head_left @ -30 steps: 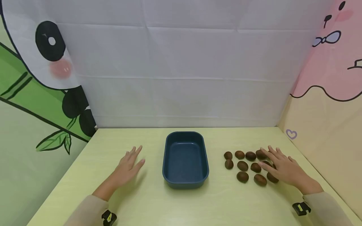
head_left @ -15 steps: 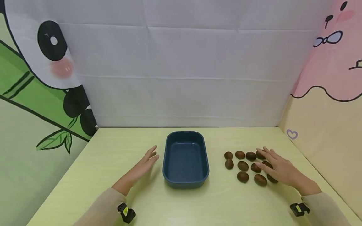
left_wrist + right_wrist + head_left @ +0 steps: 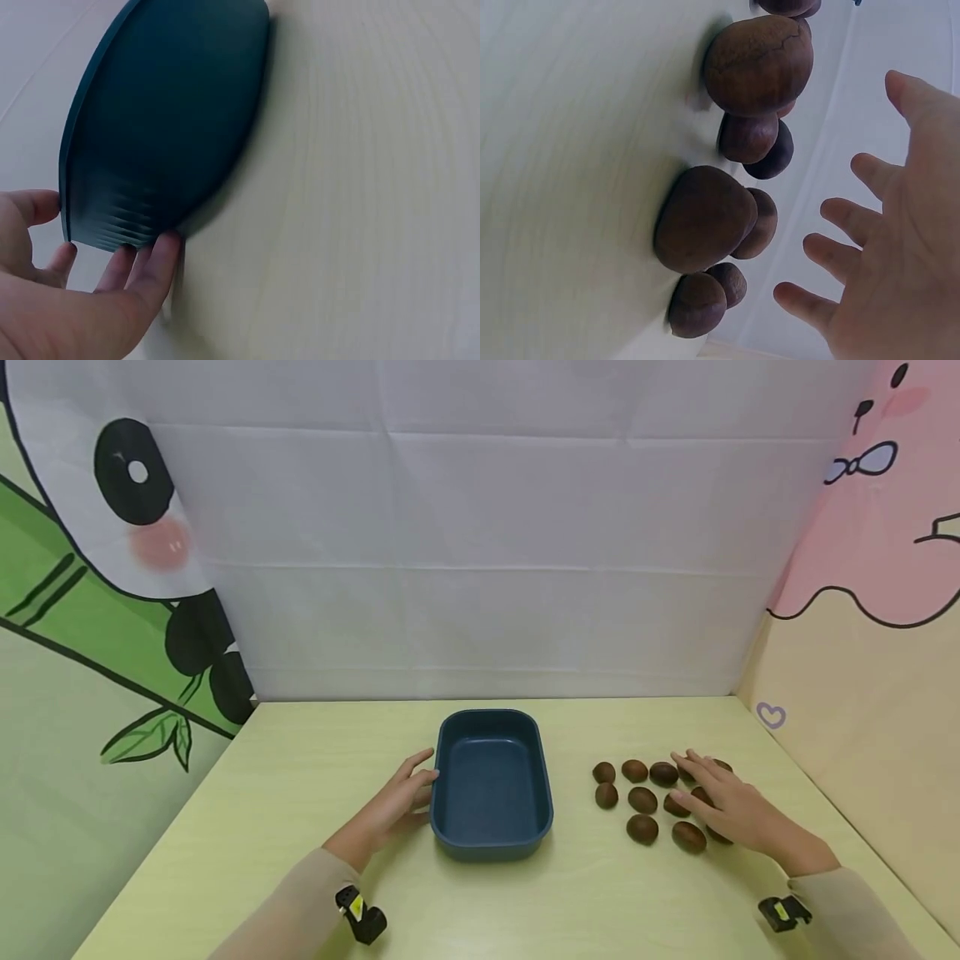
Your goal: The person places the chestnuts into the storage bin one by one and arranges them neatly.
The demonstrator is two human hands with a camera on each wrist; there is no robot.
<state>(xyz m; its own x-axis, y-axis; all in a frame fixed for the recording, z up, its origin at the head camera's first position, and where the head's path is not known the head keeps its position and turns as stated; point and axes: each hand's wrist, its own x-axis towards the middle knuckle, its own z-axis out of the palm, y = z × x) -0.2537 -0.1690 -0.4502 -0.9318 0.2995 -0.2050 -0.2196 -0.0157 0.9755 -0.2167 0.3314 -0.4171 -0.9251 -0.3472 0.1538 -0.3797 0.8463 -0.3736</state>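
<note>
At the middle of the table in the head view sits a dark blue rectangular tray (image 3: 493,852) with nothing inside. My left hand (image 3: 392,807) is at its left side, fingers extended; in the left wrist view the fingertips (image 3: 166,246) meet the tray's ribbed outer wall (image 3: 124,214). On the right lie several brown chestnuts (image 3: 642,829) in loose rows. Over the right-hand ones hovers my right hand (image 3: 738,814), palm down with fingers spread, hiding some of them. The right wrist view shows a gap between these fingers (image 3: 832,255) and the chestnuts (image 3: 705,217).
The pale yellow table (image 3: 480,914) meets a white cloth backdrop (image 3: 480,552) at the back. Printed panels with a panda (image 3: 135,468) and a pink figure (image 3: 877,543) stand at the sides. Each wrist carries a small black camera.
My left hand has moved right across the table and now reaches the tray's left side. My right hand has shifted slightly left above the chestnuts. Tray and chestnuts have stayed put.
</note>
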